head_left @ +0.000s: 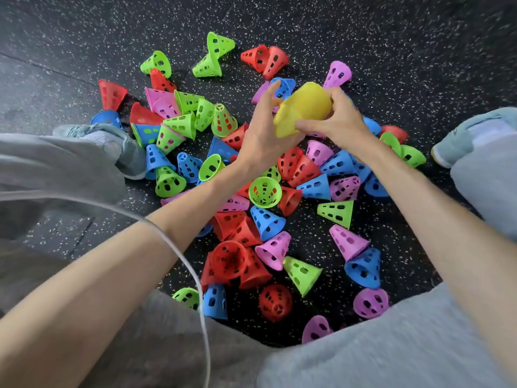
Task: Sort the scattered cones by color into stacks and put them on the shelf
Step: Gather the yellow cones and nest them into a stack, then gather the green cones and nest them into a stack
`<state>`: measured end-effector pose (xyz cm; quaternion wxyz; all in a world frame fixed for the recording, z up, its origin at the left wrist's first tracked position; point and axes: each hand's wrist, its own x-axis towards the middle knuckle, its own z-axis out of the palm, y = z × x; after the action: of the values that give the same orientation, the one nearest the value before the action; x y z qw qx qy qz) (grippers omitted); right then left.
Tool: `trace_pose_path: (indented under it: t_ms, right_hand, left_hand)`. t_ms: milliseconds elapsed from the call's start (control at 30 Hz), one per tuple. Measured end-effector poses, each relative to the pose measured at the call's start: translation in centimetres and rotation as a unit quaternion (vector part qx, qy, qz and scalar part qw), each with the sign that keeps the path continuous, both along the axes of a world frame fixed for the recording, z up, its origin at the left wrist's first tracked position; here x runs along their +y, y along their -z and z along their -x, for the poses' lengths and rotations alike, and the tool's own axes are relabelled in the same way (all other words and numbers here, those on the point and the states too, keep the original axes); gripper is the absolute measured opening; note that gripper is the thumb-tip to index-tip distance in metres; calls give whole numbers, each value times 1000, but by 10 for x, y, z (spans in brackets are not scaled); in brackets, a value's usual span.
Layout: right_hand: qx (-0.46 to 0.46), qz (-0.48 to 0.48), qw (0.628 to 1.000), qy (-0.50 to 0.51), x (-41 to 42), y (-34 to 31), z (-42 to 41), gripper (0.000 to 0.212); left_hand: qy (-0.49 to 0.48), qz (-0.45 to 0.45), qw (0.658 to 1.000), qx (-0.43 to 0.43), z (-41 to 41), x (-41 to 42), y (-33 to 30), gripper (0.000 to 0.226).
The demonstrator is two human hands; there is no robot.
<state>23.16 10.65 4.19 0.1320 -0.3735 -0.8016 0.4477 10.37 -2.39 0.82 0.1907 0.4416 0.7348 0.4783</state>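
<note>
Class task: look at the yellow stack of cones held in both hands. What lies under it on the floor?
Under the yellow stack, blue cones and pink cones show around the right hand and left hand. Anything directly beneath is hidden by the stack and hands.

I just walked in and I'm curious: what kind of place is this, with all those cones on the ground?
Probably a gym or sports training room. The floor is black speckled rubber, the kind laid in gyms, and the scattered cones look like perforated sports-drill markers. The person sits on it in sneakers, holding a yellow stack.
</note>
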Motion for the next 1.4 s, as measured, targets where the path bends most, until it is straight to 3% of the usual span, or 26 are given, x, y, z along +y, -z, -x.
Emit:
trace_pose_path:
  t_ms: [300, 433, 567, 667, 733, 900, 1133, 1233, 1400]
  right_hand:
    - [-15, 40, 999, 18, 5, -11, -50, 62]
    - [-18, 82, 996, 25, 18, -25, -90, 69]
    - [-73, 113, 991, 26, 28, -27, -136, 68]
    - [-110, 137, 984, 42, 31, -16, -174, 79]
    - [-122, 160, 977, 67, 33, -1, -194, 77]
    - [-103, 221, 960, 139, 23, 38, -222, 47]
    - [-74, 246, 948, 186, 11, 61, -219, 63]
    - [-67, 252, 948, 183, 11, 60, -219, 46]
    - [-119, 230, 954, 153, 14, 70, -228, 52]
  left_hand:
    - [116, -6, 992, 55, -24, -7, -16, 87]
    - [171, -25, 982, 71, -49, 1, -24, 65]
    - [209, -3, 977, 41, -84, 11, -11, 55]
    - [235, 30, 971, 19, -116, 18, 7, 57]
    - [239, 51, 970, -4, -136, 22, 18, 56]
    - [243, 75, 966, -37, -156, 27, 38, 48]
    - [212, 71, 975, -11, -155, 33, 54, 47]
    - [186, 80, 979, -33, -157, 37, 57, 48]
    - [164, 105, 980, -42, -161, 42, 62, 41]
